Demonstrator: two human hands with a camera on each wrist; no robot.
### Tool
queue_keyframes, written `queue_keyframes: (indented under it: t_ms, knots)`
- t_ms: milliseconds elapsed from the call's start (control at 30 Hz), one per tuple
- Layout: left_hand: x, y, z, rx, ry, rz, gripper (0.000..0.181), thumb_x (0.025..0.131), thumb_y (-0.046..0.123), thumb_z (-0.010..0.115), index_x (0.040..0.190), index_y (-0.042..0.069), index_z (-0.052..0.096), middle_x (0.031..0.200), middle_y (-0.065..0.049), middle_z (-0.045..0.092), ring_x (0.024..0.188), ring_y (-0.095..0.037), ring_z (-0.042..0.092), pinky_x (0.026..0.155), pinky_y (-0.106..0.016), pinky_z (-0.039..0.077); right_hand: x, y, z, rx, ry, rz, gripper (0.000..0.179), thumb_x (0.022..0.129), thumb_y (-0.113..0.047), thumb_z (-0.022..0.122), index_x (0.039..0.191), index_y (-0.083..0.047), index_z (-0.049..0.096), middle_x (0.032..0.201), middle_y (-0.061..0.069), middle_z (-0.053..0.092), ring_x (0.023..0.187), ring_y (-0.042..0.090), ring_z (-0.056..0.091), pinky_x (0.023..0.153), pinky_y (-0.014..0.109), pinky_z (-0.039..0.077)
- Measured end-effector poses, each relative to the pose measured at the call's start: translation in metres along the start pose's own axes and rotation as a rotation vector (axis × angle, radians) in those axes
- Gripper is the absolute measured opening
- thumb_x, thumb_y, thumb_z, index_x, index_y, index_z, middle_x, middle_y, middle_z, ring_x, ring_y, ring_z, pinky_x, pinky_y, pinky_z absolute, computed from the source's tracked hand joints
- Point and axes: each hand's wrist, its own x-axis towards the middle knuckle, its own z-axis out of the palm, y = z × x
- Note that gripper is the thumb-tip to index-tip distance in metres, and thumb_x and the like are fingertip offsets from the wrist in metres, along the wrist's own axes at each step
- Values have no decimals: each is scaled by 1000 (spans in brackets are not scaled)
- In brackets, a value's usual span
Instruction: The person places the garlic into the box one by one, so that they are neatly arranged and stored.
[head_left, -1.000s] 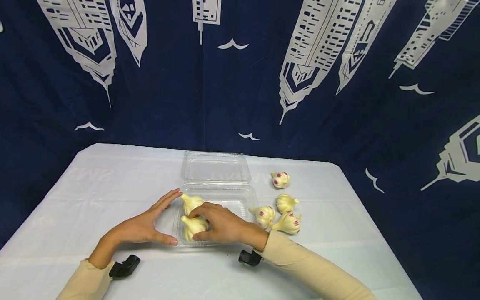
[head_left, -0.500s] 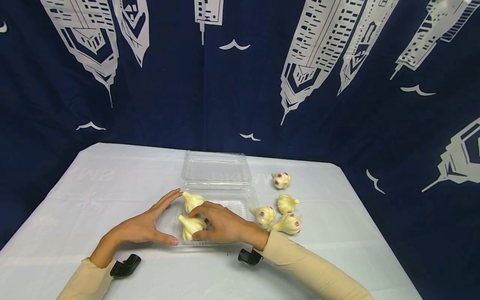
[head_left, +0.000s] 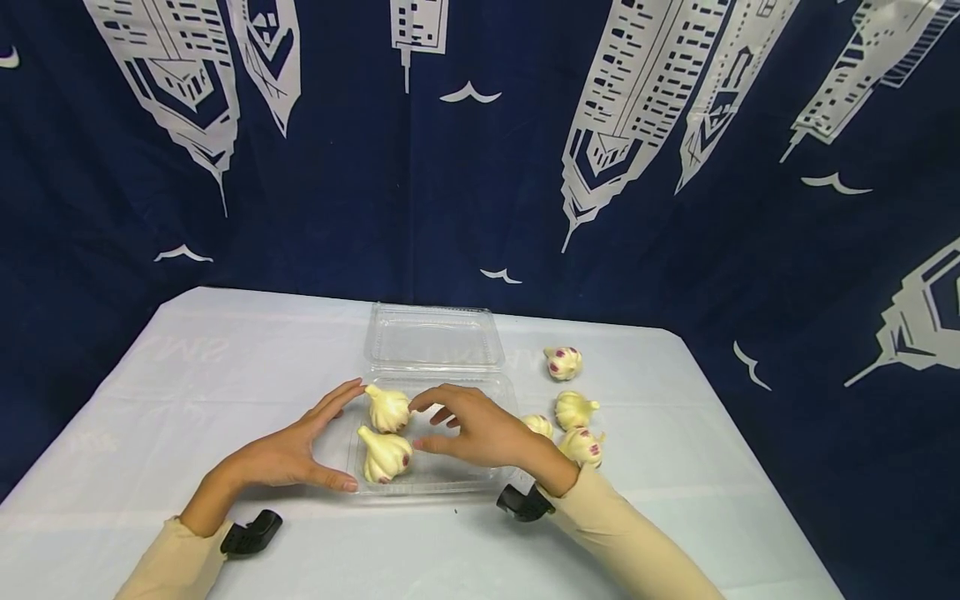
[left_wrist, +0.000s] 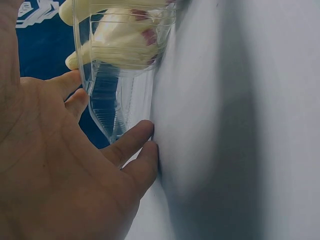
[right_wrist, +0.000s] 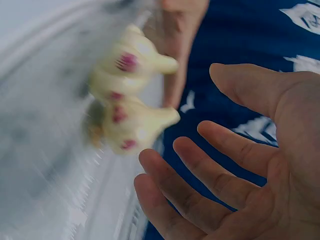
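A clear plastic clamshell container [head_left: 457, 481] sits in the middle of the table, its lid [head_left: 433, 335] folded back. In its left half, two garlic bulbs lie one behind the other: the front bulb [head_left: 386, 455] and the back bulb [head_left: 387, 408], stems pointing left. My left hand [head_left: 281, 450] is at the container's left side, fingers and thumb spread, fingertips right at its wall in the left wrist view. Over the container's right half is my right hand [head_left: 480, 429], holding nothing. In the right wrist view, its fingers [right_wrist: 200, 175] are apart beside the bulbs.
Several more garlic bulbs lie right of the container: a far bulb [head_left: 562, 363], a middle bulb [head_left: 574, 409], a near bulb [head_left: 583, 448] and another bulb [head_left: 537, 426] partly hidden by the right hand. A dark blue printed curtain [head_left: 480, 192] hangs behind the white table [head_left: 247, 358].
My right hand has let go of the front garlic bulb and moved to the right, off it. That bulb has shifted slightly left in the container. The left hand stays in place.
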Motion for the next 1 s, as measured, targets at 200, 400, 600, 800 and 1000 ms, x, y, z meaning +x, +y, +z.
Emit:
queue_keyframes:
  t_ms: [200, 400, 600, 800, 1000]
  knots:
    - [0, 0, -1, 6, 4, -14, 119, 74, 35, 90, 162, 16, 11, 168, -14, -2, 146, -53, 20, 110, -75, 18, -20, 11, -18, 51, 99, 29, 42, 93, -25, 73, 131, -9, 61, 130, 3, 65, 112, 23, 67, 97, 41, 54]
    - [0, -1, -1, 28, 6, -2, 119, 74, 35, 89, 161, 14, 11, 168, -18, -1, 145, -53, 23, 109, -75, 21, -38, 25, -36, 50, 177, 34, 40, 93, -27, 74, 130, -17, 62, 128, 0, 65, 112, 22, 67, 96, 40, 54]
    - [1, 0, 1, 8, -4, 12, 118, 75, 33, 89, 161, 14, 11, 168, -18, -2, 146, -54, 20, 109, -76, 19, -63, 46, -58, 74, 259, 9, 41, 91, -20, 76, 129, -17, 62, 130, 4, 64, 115, 25, 65, 97, 42, 54]
    - [1, -1, 1, 6, -4, -8, 118, 75, 35, 89, 161, 16, 11, 168, -15, -1, 147, -52, 19, 111, -74, 18, -88, 70, -73, 66, 362, 53, 41, 90, -16, 77, 129, -16, 63, 132, 6, 61, 116, 27, 64, 97, 41, 54]
    - [1, 0, 0, 9, -3, -2, 118, 75, 32, 89, 161, 15, 11, 168, -17, -2, 146, -54, 20, 110, -76, 19, -100, 93, -90, 16, 415, 67, 45, 88, -14, 79, 130, -15, 63, 133, 3, 62, 118, 14, 60, 101, 39, 51]
